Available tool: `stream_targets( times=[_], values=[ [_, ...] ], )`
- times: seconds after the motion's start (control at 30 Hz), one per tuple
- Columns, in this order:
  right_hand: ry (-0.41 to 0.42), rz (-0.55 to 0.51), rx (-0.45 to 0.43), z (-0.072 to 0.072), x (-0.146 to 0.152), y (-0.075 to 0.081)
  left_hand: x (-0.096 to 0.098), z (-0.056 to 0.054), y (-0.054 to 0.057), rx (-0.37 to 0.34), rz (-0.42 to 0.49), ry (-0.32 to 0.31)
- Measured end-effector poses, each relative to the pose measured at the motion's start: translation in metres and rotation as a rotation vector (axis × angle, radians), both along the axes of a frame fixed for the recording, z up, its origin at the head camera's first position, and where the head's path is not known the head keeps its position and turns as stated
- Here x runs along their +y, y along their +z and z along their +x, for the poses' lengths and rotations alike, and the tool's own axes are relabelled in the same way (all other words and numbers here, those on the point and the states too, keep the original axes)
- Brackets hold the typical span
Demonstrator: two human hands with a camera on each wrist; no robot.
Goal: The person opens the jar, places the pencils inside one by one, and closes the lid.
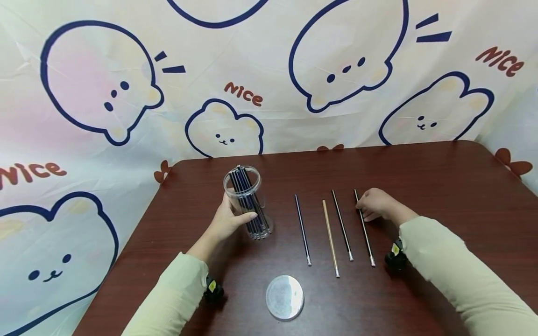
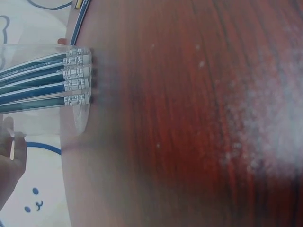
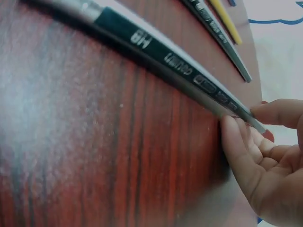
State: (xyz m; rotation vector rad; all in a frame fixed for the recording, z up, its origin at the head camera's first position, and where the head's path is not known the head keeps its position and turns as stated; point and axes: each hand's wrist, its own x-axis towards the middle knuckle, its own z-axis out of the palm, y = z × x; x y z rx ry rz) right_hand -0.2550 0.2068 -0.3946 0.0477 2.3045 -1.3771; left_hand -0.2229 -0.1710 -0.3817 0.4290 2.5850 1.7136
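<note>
Left hand: my left hand [image 1: 227, 221] curves round the side of the clear jar, fingers partly bent and thumb laid across its front, so I have a hold of it.
Jar: the clear jar [image 1: 254, 187] has its mouth towards 11 o'clock in the head view; whether its base touches the table I cannot tell.
Bundled pencils: dark pencils [image 1: 252, 205] stand inside the jar, metal-capped ends down at its base.
Right hand: my right hand [image 1: 375, 204], at 3 o'clock from my left, pinches a black pencil near its far end, fingertip and thumb closed on it.
Black pencil: the black pencil [image 1: 367, 240] has its tip just short of 12 o'clock and its metal cap near 6; "HB" shows on its barrel.
Loose pencils: towards 9 o'clock from it lie another black one [image 1: 342, 225], a wood-coloured one [image 1: 330, 238] and a dark blue one [image 1: 302, 231], all apart.
Lid: a round clear lid [image 1: 284, 297] lies at 5 o'clock from the jar.
Table: brown table [image 1: 201, 200], with a bear-printed cloth [image 1: 277, 126] beyond at 12 o'clock.
</note>
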Motion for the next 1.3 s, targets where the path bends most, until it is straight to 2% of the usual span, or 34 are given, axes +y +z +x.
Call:
stream_targets(
  times=[0.17,0.3,0.47,0.73,0.87,0.93,1.17,1.3],
  values=[
    [-0.006,-0.085,0.009,0.002,0.004,0.006,0.001,0.002,0.003,-0.021,-0.001,0.008],
    [0.001,-0.129,0.042,0.004,0.002,0.013,0.005,0.009,0.014,-0.05,0.04,-0.005],
    [-0.009,-0.188,0.09,0.005,-0.003,0.016,0.007,0.014,0.021,-0.031,0.056,-0.021],
    [-0.052,-0.271,0.142,0.006,-0.015,0.019,-0.001,0.003,0.002,0.01,0.043,-0.021],
    [-0.053,-0.292,0.157,0.006,-0.021,0.023,-0.002,0.001,-0.002,0.034,0.038,-0.016],
    [-0.056,-0.301,0.167,0.006,-0.023,0.026,0.0,0.001,0.0,0.016,0.055,-0.018],
    [-0.068,-0.342,0.193,0.006,-0.038,0.038,0.01,0.017,0.024,-0.019,0.077,-0.025],
    [-0.064,-0.376,0.21,0.004,-0.05,0.047,0.01,0.018,0.025,-0.017,0.07,-0.021]
  ],
)
